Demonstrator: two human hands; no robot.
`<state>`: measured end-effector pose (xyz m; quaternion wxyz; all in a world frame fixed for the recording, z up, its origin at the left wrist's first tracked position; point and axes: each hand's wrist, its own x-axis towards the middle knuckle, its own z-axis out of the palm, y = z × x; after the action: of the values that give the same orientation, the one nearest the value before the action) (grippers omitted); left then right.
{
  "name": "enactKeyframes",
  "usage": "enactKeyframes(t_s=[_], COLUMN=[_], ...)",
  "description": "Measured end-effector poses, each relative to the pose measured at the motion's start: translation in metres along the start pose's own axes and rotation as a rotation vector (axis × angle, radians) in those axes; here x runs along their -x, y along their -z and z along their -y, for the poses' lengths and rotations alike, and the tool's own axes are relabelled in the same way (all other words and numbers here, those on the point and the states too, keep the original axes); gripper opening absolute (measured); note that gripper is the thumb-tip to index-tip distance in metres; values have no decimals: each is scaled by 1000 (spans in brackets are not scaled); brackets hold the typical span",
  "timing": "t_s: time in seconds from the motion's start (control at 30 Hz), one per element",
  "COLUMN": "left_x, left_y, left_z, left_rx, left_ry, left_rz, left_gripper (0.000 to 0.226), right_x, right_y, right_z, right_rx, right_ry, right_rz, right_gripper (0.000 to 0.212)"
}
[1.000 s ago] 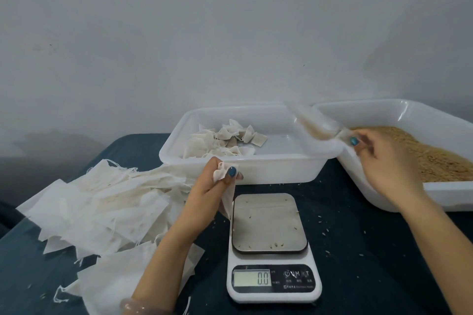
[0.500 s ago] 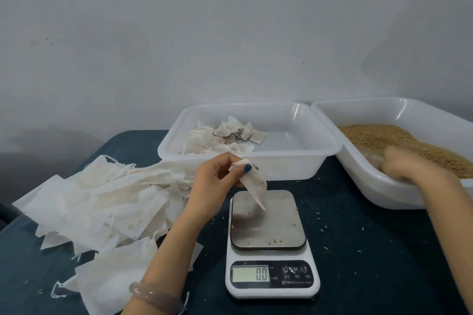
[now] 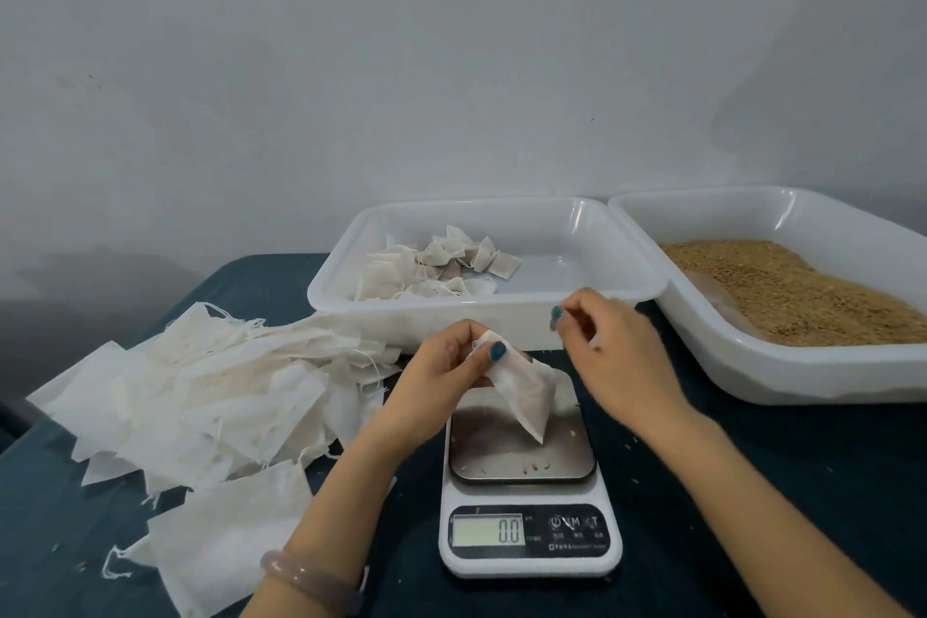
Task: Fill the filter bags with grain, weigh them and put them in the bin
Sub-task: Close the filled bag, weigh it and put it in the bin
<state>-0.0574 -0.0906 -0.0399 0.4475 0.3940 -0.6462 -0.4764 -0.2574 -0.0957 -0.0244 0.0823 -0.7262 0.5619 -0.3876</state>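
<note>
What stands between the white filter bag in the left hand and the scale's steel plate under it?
Nothing visible. The white filter bag hangs from the left hand above the white kitchen scale's steel plate, which bears only loose grains. The right hand is beside, not beneath.

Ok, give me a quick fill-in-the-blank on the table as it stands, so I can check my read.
1. The left hand pinches a filter bag over the kitchen scale, whose display reads ____.
2. The loose grain lies in the white tray on the person's ____.
3. The pile of empty filter bags lies to the scale's ____.
4. The finished bags sit in the white bin ____ the scale.
Missing words: 0.0; right; left; behind.
</note>
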Motion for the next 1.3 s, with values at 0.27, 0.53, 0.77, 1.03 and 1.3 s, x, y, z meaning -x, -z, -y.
enactKeyframes(t_s=[0.27,0.53,0.77,1.03,1.3], left_x=[7,10,10,13,18], left_y=[7,12,20,26,11], left_z=[7,9,9,13,8], left_rx=[-162,-186,-162,-499,-749], left_ry=[-47,-75,-119,-56,-65], left_rz=[-22,-196,-357,-383,-256], left_gripper=[23,43,43,45,36], right_x=[18,24,22,23,22], right_y=[-31,-34,-32,-32,-32], right_z=[-30,-32,-37,-37,-37], right_rx=[-52,-13,-13,-28,-33], right_ry=[-147,-154,-191,-184,-189], right_rz=[-72,-90,-109,-108,-112], right_gripper=[37,36,40,40,40])
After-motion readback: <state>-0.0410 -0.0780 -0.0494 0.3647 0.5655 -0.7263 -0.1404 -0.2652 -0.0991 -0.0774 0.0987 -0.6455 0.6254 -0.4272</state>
